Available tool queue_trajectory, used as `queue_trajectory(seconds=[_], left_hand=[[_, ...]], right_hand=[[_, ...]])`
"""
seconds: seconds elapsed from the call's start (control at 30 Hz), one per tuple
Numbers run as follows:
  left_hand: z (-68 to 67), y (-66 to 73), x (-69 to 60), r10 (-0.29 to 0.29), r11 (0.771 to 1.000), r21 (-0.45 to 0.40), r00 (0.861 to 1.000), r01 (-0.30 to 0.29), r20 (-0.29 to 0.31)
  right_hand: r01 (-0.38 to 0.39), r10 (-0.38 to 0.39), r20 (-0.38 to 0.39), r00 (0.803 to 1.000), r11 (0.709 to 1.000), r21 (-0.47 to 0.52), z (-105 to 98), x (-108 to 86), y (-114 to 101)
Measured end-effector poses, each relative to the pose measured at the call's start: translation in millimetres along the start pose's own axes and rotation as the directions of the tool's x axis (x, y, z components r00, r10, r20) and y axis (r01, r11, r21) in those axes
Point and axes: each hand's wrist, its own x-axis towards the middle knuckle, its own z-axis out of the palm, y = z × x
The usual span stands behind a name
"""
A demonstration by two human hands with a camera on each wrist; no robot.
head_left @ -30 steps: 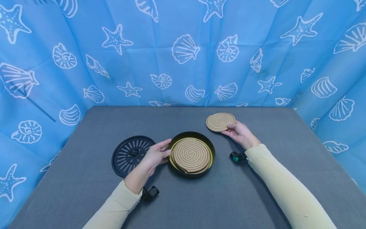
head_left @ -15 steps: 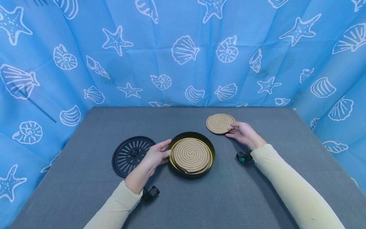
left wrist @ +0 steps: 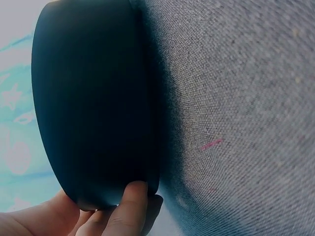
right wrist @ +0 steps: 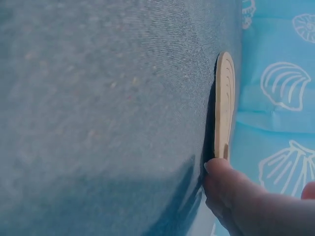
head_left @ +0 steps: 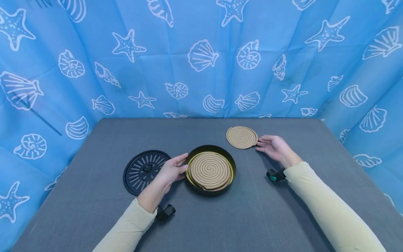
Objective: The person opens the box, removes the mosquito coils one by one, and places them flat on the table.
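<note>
A round dark tin (head_left: 233, 162) with a yellow inner rim stands mid-table, and a tan mosquito coil (head_left: 210, 170) lies in it, seemingly on top of another. My left hand (head_left: 168, 173) holds the tin's left side, thumb at the rim and fingers against the outer wall (left wrist: 93, 108). Farther back to the right, a loose mosquito coil (head_left: 241, 137) lies flat on the table. Beside its right edge is my right hand (head_left: 276, 148), fingers loosely extended and gripping nothing. In the right wrist view a fingertip overlaps the coil's edge (right wrist: 224, 108); contact is unclear.
A black slotted lid (head_left: 133, 175) lies left of the tin, partly behind my left hand. The grey cloth-covered table (head_left: 220, 224) ends at a blue curtain (head_left: 176, 49) with white shells and starfish. Each wrist wears a dark camera strap.
My right hand has let go of the loose mosquito coil, now lower on the table, and drawn back to the right. The left hand stays at the tin.
</note>
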Motion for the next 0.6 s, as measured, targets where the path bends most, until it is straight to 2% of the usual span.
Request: queue_trajectory(seconds=[0.2, 0.6], left_hand=[[1.1, 0.3, -0.6, -0.002, 1.000, 0.006, 1.000, 0.003, -0.013], [1.1, -0.1, 0.8, -0.004, 1.000, -0.005, 1.000, 0.004, -0.004]], right_hand=[[0.000, 0.001, -0.003, 1.000, 1.000, 0.027, -3, -10.9, -1], [0.027, -0.030, 0.047, 0.998, 0.998, 0.050, 0, -40.7, -1]])
